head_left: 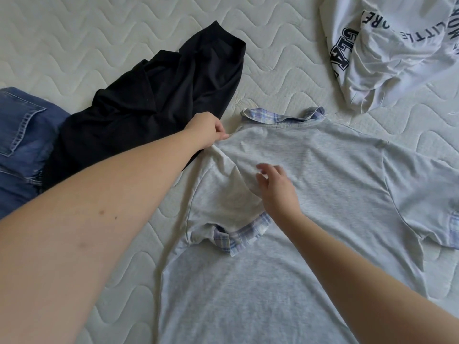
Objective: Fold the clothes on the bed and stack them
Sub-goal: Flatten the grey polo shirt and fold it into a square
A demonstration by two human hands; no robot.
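Observation:
A light grey shirt (323,184) with a plaid collar and plaid sleeve cuffs lies spread on the white quilted mattress (87,45), collar toward the far side. Its left sleeve is folded inward over the body. My left hand (207,131) pinches the shirt's left shoulder edge. My right hand (275,188) hovers over the folded sleeve with fingers relaxed and spread, slightly blurred, holding nothing.
A crumpled black garment (154,105) lies just left of the grey shirt, touching my left hand's side. Blue jeans (22,142) sit at the left edge. A white shirt with dark lettering (392,48) lies bunched at the top right.

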